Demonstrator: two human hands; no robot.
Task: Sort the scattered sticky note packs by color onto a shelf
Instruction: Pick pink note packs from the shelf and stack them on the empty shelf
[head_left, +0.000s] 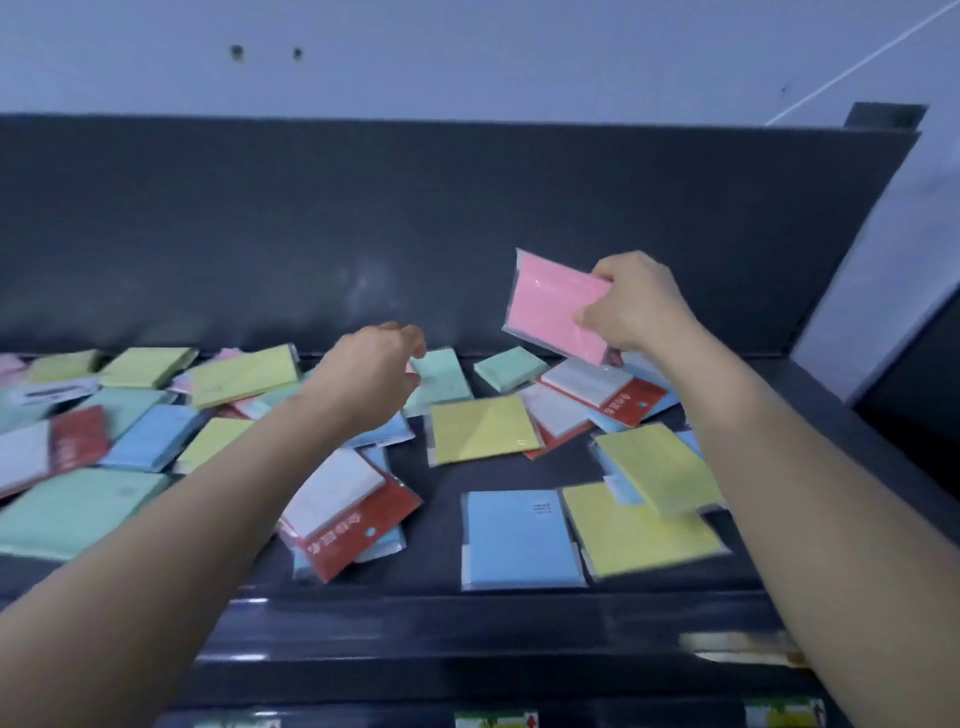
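The right grip (634, 306) pinches the pink pack (550, 306), judged light and film-slick, at its 3 o'clock edge; the left grip (374, 374) state cannot be told.

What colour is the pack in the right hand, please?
Pink: the pack shows best in the head view.

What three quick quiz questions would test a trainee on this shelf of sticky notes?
1. True or false: the right hand holds a pink pack.
2. The front pack lying flat on the shelf is: A pink, B blue, C green.
3. Fill in: the left hand reaches toward a ____ pack.
Key: 1 true; 2 B; 3 green, the green pack by its fingers.
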